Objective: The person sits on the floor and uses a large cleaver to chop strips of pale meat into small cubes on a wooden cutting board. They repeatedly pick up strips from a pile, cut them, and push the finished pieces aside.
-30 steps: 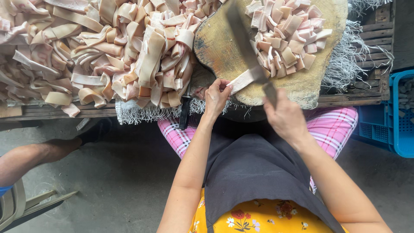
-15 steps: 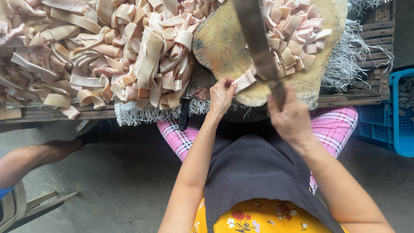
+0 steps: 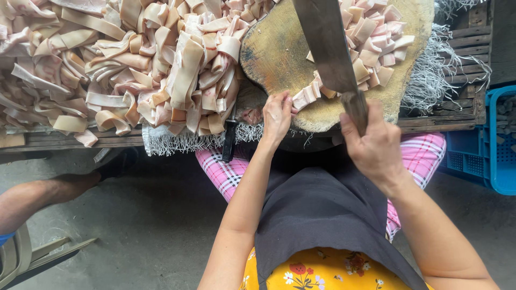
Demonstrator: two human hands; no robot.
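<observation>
My right hand (image 3: 373, 145) grips the handle of a big cleaver (image 3: 325, 48), whose broad blade is raised over a round wooden chopping block (image 3: 279, 59). My left hand (image 3: 277, 115) pinches the near end of a strip of pork skin (image 3: 307, 96) lying on the block's front edge, just left of the blade. Cut pink-and-white pieces (image 3: 376, 37) are heaped on the block's far right side.
A large heap of long uncut strips (image 3: 134, 64) covers the wooden table left of the block. A blue plastic crate (image 3: 492, 142) stands at the right. Another person's leg (image 3: 48, 196) and a chair (image 3: 27, 258) are at the lower left on the concrete floor.
The cleaver has swung up from a low slant across the block to a raised, steeper position. My left hand stays on the strip at the block's edge.
</observation>
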